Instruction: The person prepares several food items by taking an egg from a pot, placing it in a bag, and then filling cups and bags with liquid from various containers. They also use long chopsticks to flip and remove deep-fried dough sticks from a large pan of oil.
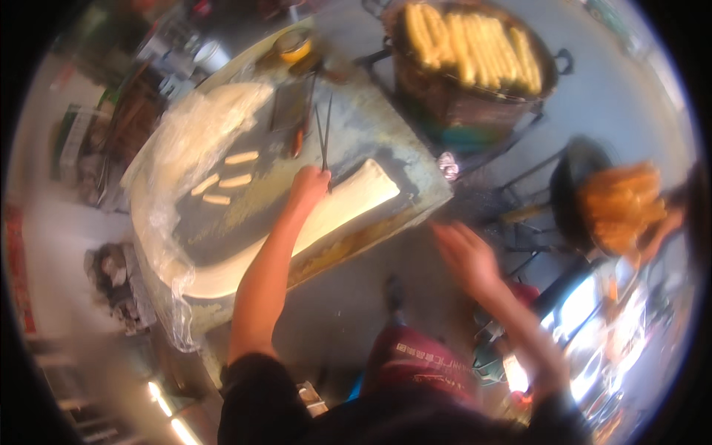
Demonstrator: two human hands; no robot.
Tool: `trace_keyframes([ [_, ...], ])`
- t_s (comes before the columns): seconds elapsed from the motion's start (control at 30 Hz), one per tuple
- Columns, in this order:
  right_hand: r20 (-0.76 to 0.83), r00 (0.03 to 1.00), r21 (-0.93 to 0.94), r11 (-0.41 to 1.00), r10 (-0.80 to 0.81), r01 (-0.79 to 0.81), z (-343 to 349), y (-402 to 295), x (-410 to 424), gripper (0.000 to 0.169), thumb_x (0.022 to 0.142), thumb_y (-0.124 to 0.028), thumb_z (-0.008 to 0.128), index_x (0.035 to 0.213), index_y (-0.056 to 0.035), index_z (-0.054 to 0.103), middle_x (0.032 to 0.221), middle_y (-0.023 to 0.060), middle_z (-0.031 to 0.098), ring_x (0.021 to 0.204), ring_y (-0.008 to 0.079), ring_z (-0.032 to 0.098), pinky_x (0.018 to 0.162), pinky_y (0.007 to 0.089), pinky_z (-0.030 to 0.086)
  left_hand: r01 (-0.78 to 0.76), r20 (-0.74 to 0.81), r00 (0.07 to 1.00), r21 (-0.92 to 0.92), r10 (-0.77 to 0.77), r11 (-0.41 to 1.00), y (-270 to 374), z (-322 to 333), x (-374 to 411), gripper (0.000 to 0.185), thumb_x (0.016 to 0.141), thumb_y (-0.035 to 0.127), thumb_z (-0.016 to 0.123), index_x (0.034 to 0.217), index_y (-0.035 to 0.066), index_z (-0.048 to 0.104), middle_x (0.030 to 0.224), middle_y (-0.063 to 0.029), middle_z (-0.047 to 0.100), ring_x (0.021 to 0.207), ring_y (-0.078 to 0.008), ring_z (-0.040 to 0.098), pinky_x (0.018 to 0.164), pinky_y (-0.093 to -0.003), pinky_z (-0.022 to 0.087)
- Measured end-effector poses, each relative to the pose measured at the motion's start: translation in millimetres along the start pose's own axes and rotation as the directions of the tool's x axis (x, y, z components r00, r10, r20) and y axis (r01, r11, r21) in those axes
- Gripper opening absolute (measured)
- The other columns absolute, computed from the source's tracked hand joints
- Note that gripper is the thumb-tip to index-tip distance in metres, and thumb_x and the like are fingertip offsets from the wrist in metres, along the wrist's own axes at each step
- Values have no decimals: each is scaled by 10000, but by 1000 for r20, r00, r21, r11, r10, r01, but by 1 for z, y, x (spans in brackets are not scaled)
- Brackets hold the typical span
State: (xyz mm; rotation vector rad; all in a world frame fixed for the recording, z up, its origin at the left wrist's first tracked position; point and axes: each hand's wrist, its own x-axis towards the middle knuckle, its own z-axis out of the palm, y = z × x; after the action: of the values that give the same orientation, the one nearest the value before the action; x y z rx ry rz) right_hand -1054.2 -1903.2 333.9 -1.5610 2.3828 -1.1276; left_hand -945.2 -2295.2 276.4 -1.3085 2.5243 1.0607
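My left hand (311, 184) is closed on the near end of a pair of long thin metal tongs or sticks (325, 130), whose tips point away over the work table. Just beneath and beside it lies a long, thick strip of pale dough (345, 200), which curves left under clear plastic film (161, 222). Several short dough pieces (236, 181) rest on the table inside the curve. Off the table's right corner, my right hand (464, 253) is in the air, blurred, fingers extended, with nothing seen in it.
Beyond the table (428, 194), a large pot (473, 105) holds many long golden fried dough sticks (473, 50). At right, browned fried pieces (623, 206) fill a dark container (567, 194). A cleaver-like tool (289, 108) and an orange-handled tool (297, 143) lie on the table.
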Motion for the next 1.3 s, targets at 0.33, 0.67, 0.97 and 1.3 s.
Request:
trace_keyframes([
  [0.33,-273,917,177,922,-291,345,22,36,166,226,893,-111,683,1118,-110,665,1089,135,607,1005,358,639,793,406,555,14,159,954,-869,253,494,163,-7,-174,335,1076,307,610,1146,-15,667,1041,-113,728,822,-181,682,731,-312,564],
  [0.67,-886,324,326,942,332,-76,-238,317,229,227,943,-131,679,1114,-15,773,972,112,781,894,189,733,823,317,554,201,244,968,-620,-57,758,32,90,-221,393,1020,220,700,1310,-40,648,1115,-128,743,910,-176,708,798,-297,581],
  [0.97,-819,332,345,863,468,-368,-234,390,264,139,969,-179,711,1032,-74,776,961,136,784,918,276,758,856,386,569,258,275,953,-514,-128,818,35,120,-209,403,972,222,720,1267,-46,667,1035,-148,768,929,-212,746,796,-346,602],
  [1.3,-613,783,-170,985,-102,-5,-226,363,280,73,938,-8,688,992,-39,727,926,129,665,763,307,680,656,378,536,-34,368,929,-23,40,999,-50,174,-208,446,945,333,721,1243,2,694,1027,-151,783,968,-232,760,872,-358,583],
])
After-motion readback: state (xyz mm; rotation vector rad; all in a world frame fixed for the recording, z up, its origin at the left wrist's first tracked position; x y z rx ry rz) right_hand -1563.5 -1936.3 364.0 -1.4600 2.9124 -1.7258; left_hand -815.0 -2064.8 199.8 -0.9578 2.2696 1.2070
